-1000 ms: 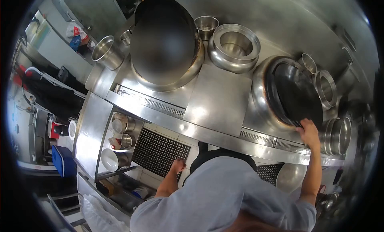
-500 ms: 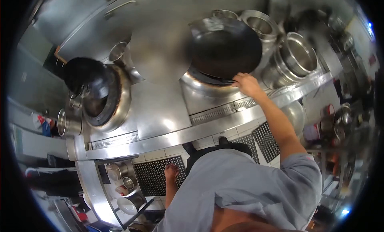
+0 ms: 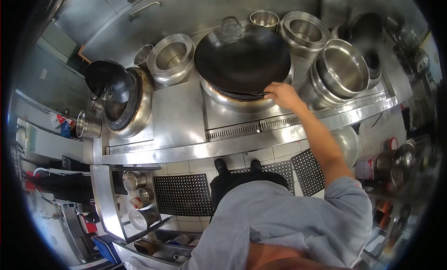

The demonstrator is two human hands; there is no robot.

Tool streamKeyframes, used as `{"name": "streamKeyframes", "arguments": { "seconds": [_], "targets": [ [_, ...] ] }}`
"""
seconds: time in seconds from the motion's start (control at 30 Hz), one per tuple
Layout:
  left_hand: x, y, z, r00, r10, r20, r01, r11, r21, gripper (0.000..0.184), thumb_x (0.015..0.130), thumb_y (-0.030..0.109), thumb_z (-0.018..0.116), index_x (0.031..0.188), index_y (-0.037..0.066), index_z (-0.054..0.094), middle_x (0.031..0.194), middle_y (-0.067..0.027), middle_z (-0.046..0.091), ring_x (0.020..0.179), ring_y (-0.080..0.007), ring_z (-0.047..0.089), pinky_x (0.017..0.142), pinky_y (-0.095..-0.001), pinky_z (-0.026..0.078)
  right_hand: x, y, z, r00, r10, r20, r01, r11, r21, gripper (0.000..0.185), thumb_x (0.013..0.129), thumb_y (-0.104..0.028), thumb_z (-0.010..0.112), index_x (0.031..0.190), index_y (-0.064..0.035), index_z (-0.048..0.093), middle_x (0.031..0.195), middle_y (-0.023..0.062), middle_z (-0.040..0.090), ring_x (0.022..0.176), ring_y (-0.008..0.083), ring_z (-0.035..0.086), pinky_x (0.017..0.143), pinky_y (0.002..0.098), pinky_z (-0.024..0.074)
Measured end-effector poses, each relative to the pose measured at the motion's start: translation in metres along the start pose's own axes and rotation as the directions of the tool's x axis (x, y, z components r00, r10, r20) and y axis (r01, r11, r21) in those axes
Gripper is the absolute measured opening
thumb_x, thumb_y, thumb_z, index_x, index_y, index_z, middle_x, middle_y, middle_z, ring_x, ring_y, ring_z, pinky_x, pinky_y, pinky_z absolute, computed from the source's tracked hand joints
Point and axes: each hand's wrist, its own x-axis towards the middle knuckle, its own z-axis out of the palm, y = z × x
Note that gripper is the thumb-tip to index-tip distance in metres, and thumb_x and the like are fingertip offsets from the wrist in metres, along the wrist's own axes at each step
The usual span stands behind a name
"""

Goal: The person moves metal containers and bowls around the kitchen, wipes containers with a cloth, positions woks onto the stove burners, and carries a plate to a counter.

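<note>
A large black wok (image 3: 242, 56) sits over the round steel burner (image 3: 247, 104) in the middle of the range. It has a metal loop handle (image 3: 230, 21) on its far side. My right hand (image 3: 281, 94) is closed on the wok's near right edge, around a dark grip there that is partly hidden by the fingers. My left hand is out of view.
A second wok (image 3: 109, 84) leans tilted on the left burner. Steel pots stand behind and beside the middle burner, with nested pots (image 3: 344, 67) at right. The range's front ledge (image 3: 195, 151) separates me from it. Perforated mats (image 3: 181, 195) cover parts of the tiled floor.
The wok has moved left relative to the pots behind it, with my right hand still holding its edge. My left hand, seen low beside my body before, has left the view.
</note>
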Motion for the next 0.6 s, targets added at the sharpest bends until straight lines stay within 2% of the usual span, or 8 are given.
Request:
{"name": "streamKeyframes", "arguments": {
  "seconds": [0.1,0.2,0.33,0.47,0.5,0.53,0.57,0.6],
  "targets": [
    [-0.016,-0.005,0.002,1.000,0.011,-0.021,-0.010,0.998,0.063,0.015,0.091,0.019,0.053,0.093,0.004,0.054,0.064,-0.0052,0.052,0.049,-0.0145,0.051,0.038,-0.0261,0.039,-0.006,0.003,0.011,0.989,-0.041,-0.145,0.042,0.999,0.004,0.019,0.082,-0.021,0.065,0.096,-0.0082,0.067,0.092,0.0081,0.064,0.085,0.0309,0.063,0.075,0.0405,0.0500],
    [-0.018,-0.003,-0.007,0.999,0.017,-0.044,-0.017,1.000,0.000,0.014,0.091,0.019,0.053,0.093,0.005,0.053,0.064,-0.0049,0.052,0.048,-0.0143,0.050,0.038,-0.0259,0.038,-0.009,0.000,0.014,0.977,-0.038,-0.210,0.042,0.999,0.015,0.018,0.083,-0.021,0.064,0.095,-0.0087,0.066,0.090,0.0083,0.063,0.081,0.0318,0.063,0.070,0.0411,0.0508],
    [0.007,0.024,-0.026,0.999,0.002,-0.048,-0.019,0.935,-0.355,0.014,0.091,0.019,0.053,0.092,0.005,0.053,0.063,-0.0045,0.051,0.047,-0.0140,0.050,0.038,-0.0256,0.038,-0.008,-0.011,0.004,0.960,-0.059,-0.275,0.056,0.998,-0.017,0.016,0.083,-0.021,0.065,0.093,-0.0090,0.065,0.088,0.0086,0.063,0.078,0.0321,0.063,0.067,0.0408,0.0512],
    [0.032,0.052,-0.032,0.989,0.049,-0.142,-0.121,0.818,-0.563,0.014,0.091,0.019,0.052,0.091,0.006,0.053,0.063,-0.0041,0.051,0.047,-0.0137,0.049,0.038,-0.0254,0.038,0.000,-0.025,-0.009,0.943,-0.088,-0.322,0.078,0.996,-0.046,0.015,0.083,-0.022,0.065,0.091,-0.0095,0.066,0.086,0.0084,0.062,0.078,0.0322,0.063,0.065,0.0411,0.0512],
    [0.031,0.058,-0.030,0.992,-0.092,-0.090,-0.017,0.599,-0.800,0.014,0.091,0.020,0.053,0.089,0.006,0.052,0.062,-0.0039,0.050,0.047,-0.0135,0.049,0.037,-0.0255,0.038,-0.001,-0.028,-0.010,0.940,-0.098,-0.326,0.085,0.995,-0.055,0.015,0.083,-0.022,0.065,0.091,-0.0098,0.066,0.086,0.0083,0.062,0.077,0.0323,0.063,0.065,0.0413,0.0512],
    [0.035,0.046,-0.024,0.992,-0.086,-0.089,-0.020,0.596,-0.803,0.014,0.091,0.020,0.053,0.089,0.006,0.052,0.062,-0.0039,0.050,0.047,-0.0135,0.049,0.037,-0.0255,0.038,-0.002,-0.032,-0.011,0.939,-0.102,-0.328,0.087,0.994,-0.061,0.015,0.083,-0.022,0.065,0.091,-0.0098,0.066,0.086,0.0083,0.062,0.077,0.0323,0.063,0.065,0.0413,0.0512],
    [0.039,0.035,-0.018,0.991,0.007,-0.135,-0.094,0.750,-0.655,0.015,0.091,0.021,0.053,0.090,0.006,0.051,0.061,-0.0031,0.049,0.047,-0.0129,0.048,0.037,-0.0253,0.037,-0.002,-0.035,-0.013,0.933,-0.100,-0.344,0.086,0.995,-0.055,0.015,0.083,-0.022,0.065,0.091,-0.0100,0.066,0.086,0.0083,0.062,0.077,0.0323,0.063,0.065,0.0416,0.0512],
    [0.036,0.024,-0.014,1.000,0.012,-0.028,-0.028,0.734,-0.678,0.020,0.092,0.025,0.053,0.094,0.005,0.052,0.066,-0.0048,0.053,0.052,-0.0143,0.052,0.041,-0.0255,0.041,-0.003,-0.040,-0.016,0.928,-0.096,-0.361,0.084,0.995,-0.048,0.016,0.082,-0.023,0.065,0.091,-0.0101,0.066,0.086,0.0083,0.062,0.076,0.0324,0.063,0.065,0.0419,0.0512]
  ]
}}
